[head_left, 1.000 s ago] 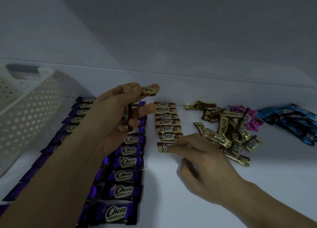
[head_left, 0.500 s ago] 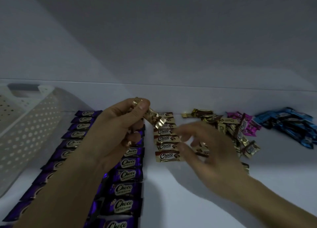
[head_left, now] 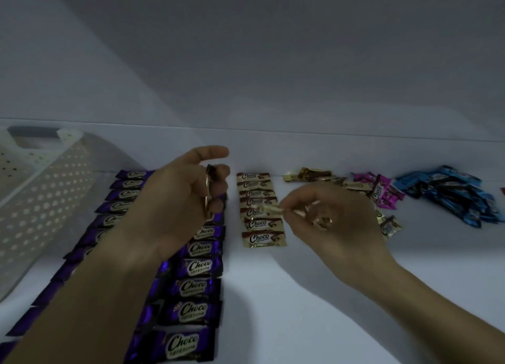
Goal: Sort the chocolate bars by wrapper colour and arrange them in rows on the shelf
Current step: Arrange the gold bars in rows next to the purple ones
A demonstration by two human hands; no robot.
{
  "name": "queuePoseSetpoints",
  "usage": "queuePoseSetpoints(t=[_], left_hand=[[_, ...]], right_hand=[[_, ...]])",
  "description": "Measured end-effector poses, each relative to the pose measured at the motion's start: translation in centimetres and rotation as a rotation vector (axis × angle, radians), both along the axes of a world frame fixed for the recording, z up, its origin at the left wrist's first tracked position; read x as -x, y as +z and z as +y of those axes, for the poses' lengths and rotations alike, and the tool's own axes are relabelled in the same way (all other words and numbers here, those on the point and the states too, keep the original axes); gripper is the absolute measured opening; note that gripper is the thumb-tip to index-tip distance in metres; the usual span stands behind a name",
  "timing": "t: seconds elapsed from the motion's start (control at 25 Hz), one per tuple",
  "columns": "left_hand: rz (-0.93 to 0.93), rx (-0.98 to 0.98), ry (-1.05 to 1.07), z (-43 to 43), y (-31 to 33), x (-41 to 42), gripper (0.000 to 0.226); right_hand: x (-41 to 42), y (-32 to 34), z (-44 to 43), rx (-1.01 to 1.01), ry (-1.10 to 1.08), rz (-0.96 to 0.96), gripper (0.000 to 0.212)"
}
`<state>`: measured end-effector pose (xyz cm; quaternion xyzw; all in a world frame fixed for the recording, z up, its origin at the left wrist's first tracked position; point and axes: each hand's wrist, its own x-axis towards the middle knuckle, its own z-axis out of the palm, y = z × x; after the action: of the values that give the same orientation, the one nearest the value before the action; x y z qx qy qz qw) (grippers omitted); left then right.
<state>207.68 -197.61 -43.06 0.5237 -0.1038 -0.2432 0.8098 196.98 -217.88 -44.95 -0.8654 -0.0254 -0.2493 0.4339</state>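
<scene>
My left hand [head_left: 180, 199] hovers over the purple rows and grips a small stack of gold chocolate bars [head_left: 209, 191] on edge. My right hand [head_left: 328, 224] pinches one gold bar [head_left: 269, 210] by its end, just above the gold row [head_left: 259, 213] of several bars. Two rows of purple bars [head_left: 196, 287] run toward me on the left of the white shelf [head_left: 300, 295]. A loose heap of gold bars [head_left: 308, 175] lies behind my right hand, partly hidden. Pink bars [head_left: 382, 191] and a blue pile [head_left: 448, 194] lie to the right.
A white perforated plastic basket [head_left: 41, 197] stands at the left, against the purple rows. The shelf's back wall [head_left: 273, 150] rises just behind the bars. Bare shelf surface lies in front of the gold row and heaps.
My right hand left the gold row's front bar, reached to my left hand, and now holds one gold bar taken from it. My left hand stayed over the purple rows.
</scene>
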Motion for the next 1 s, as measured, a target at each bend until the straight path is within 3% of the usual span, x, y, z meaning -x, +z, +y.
queuePoseSetpoints(t=[0.08, 0.2, 0.44, 0.68, 1.0], left_hand=[[-0.054, -0.028, 0.033, -0.1, 0.0, 0.3, 0.057], [-0.070, -0.033, 0.043, -0.6, -0.1, 0.9, 0.045], [-0.073, 0.003, 0.063, -0.6, 0.0, 1.0, 0.036], [-0.029, 0.084, 0.094, -0.2, 0.4, 1.1, 0.025], [-0.119, -0.095, 0.112, 0.0, 0.1, 0.7, 0.004]], right_hand=[[1.6, -1.5, -0.7, 0.251, 0.077, -0.102, 0.021], [3.1, -4.1, -0.8, 0.443, 0.173, -0.102, 0.014], [3.9, -4.6, -0.2, 0.357, 0.150, -0.094, 0.015], [4.1, -5.2, 0.3, 0.548, 0.222, 0.025, 0.027], [4.0, -4.9, 0.4, 0.585, 0.241, 0.044, 0.035]])
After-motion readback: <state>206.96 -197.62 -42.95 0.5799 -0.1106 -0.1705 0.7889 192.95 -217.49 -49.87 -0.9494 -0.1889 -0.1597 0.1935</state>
